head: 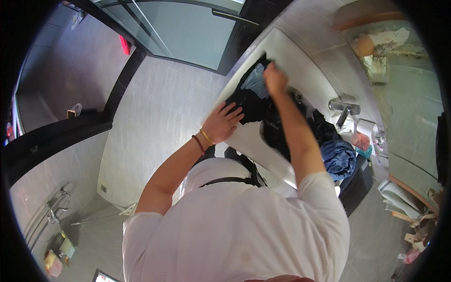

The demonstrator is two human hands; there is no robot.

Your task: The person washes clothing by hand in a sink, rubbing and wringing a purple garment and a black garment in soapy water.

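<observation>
My left hand lies flat with its fingers spread, pressing a black garment against the near left rim of a white washbasin. My right hand is blurred and curled into a fist at the far end of that garment, beside its grey-blue patch. Whether anything is inside the fist is hidden. More wet dark cloth fills the basin bowl under my right forearm, with suds along its far edge.
A chrome faucet stands at the basin's back. Right of it are a pink cup, a teal cup and bundled blue denim. A glass door with a dark frame is ahead; a mirror hangs right.
</observation>
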